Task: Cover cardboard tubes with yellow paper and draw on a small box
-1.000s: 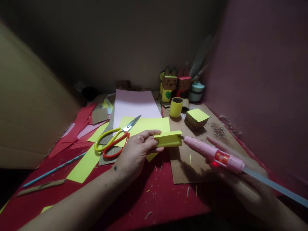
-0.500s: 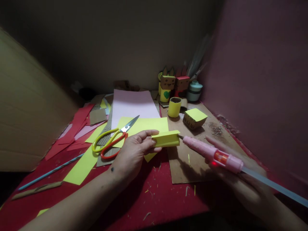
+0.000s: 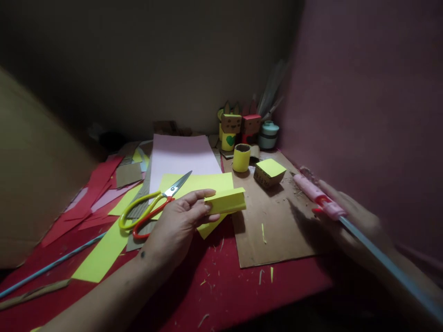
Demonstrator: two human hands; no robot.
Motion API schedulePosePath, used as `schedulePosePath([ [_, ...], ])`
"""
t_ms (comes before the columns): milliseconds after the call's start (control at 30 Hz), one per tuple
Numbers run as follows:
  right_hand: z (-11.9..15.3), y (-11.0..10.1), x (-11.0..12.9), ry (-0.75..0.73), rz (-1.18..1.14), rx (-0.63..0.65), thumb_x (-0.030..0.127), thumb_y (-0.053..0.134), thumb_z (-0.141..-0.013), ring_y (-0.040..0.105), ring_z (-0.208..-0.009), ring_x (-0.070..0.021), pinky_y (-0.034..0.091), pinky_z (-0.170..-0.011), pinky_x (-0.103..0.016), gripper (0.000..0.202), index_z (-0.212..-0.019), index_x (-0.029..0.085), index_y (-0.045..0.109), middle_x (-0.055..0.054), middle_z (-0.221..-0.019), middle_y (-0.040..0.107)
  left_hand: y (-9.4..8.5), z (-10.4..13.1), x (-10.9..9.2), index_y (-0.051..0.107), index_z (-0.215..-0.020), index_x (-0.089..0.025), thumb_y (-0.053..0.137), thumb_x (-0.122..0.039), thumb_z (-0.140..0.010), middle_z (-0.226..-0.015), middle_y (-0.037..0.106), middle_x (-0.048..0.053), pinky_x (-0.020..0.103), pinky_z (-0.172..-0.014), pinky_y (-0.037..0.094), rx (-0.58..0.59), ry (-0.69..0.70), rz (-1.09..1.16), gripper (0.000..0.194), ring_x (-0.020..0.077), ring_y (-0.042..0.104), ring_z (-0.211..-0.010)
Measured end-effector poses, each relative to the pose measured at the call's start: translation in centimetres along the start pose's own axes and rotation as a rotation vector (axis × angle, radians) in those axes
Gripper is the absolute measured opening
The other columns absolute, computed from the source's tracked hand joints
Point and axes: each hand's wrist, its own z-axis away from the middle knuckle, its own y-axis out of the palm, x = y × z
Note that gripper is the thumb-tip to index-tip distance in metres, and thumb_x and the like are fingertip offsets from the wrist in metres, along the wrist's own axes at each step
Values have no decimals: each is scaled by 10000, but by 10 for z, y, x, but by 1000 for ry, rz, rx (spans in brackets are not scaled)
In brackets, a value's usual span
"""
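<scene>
Left grip is pinched on the yellow strip, thumb in front and fingers behind at its left end; the strip is held up off the tabletop, right end free, with a lengthwise fold showing. Right grip is wrapped round the pink glue gun, nozzle well apart from the strip. Strip looks like paper or thin card: should be near weightless, springy along the crease, easy to dent. Best hold is where it is now, light pinch at one end; squeezing mid-length would likely flatten the fold. Gun should be light but back-heavy, with the glue stick trailing out the rear; hold by the body, treat the nozzle as hot. Beyond the strip, on the cardboard: a yellow tube, upright, and a yellow-topped box. Both look light, crushable; take them by the sides. Text: dark print on the box's side, too small and dim to read. No brand I can make out on gun or scissors. Far figure has a green heart, no lettering visible.
</scene>
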Motion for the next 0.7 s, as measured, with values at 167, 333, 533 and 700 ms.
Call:
schedulePosePath([
  [167,-12,11,-54,-89,408,247,309,386,-896,563,-907,-377,515,-649,-489,590,-1423,54,307,-221,-1003,602,0,1,-1,688,-967,-126,682,-121,-746,-1029,682,93,217,-686,587,-12,6,-26,221,186,686,-839],
  [333,-19,19,-74,-22,432,351,209,408,-845,556,-922,-351,505,-722,-452,607,-1386,-55,334,-260,-1022,578,1,2,-2,685,-965,-126,688,-110,-735,-1018,674,82,204,-681,581,8,6,-14,231,163,683,-795],
  [533,-31,-8,-17,68,277,135,277,460,-856,547,-1031,-382,472,-796,-501,530,-1341,66,482,-225,-1085,604,2,6,-5,688,-945,-136,662,-84,-743,-981,692,77,200,-669,573,-15,-33,6,210,144,686,-738],
  [700,-45,3,63,206,-594,495,277,528,-850,633,-901,-212,540,-724,-350,470,-1319,251,508,-62,-1026,663,1,10,-4,672,-997,-151,671,-116,-749,-985,703,74,207,-695,565,6,-40,-15,251,147,696,-738],
])
